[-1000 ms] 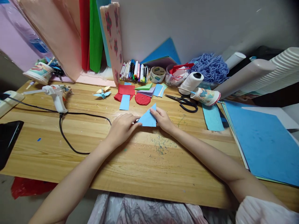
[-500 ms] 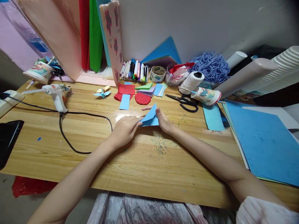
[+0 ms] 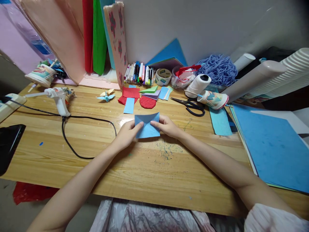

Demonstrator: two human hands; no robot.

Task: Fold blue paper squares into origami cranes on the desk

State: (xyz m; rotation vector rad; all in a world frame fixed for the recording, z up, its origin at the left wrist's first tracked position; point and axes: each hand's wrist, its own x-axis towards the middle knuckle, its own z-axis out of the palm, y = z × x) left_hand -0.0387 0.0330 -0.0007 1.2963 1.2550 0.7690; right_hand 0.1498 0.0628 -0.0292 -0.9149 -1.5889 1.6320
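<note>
Pinching blue paper (image 3: 147,131) in nearly closed left hand (image 3: 129,131) and right hand (image 3: 167,125).
Likely light, flexible, easily creased; best held gently by opposite side edges.

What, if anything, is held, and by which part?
Blue paper square, held by its left side in the left hand and its right side in the right hand.

Left hand (image 3: 127,132) and right hand (image 3: 168,126) pinch, thumbs (image 3: 139,125) pointing inward.
</note>
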